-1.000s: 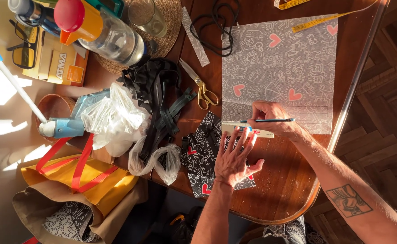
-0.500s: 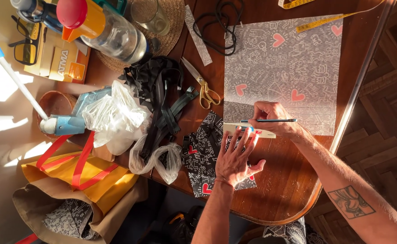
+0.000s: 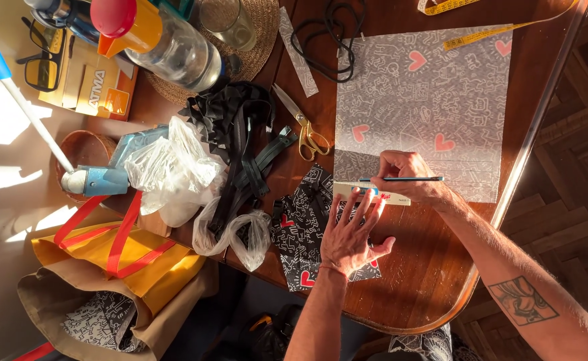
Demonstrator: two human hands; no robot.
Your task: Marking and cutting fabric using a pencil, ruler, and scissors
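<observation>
My left hand (image 3: 350,230) lies flat, fingers spread, pressing a white ruler (image 3: 373,194) onto the table at the near edge of a white patterned fabric sheet (image 3: 427,107) with red hearts. My right hand (image 3: 407,175) grips a thin dark pencil (image 3: 407,179), held level just above the ruler at the sheet's lower edge. Under and beside my left hand lies a black patterned fabric piece (image 3: 300,227) with red hearts.
Gold-handled scissors (image 3: 300,127), black zippers (image 3: 240,144), clear plastic bags (image 3: 173,174), a black cord (image 3: 324,37), a yellow tape measure (image 3: 488,30) and a plastic bottle (image 3: 167,40) lie on the wooden table (image 3: 427,281). A yellow bag (image 3: 116,257) hangs off its left side.
My right hand with the pencil has shifted slightly along the ruler. My left hand stays pressed on the ruler.
</observation>
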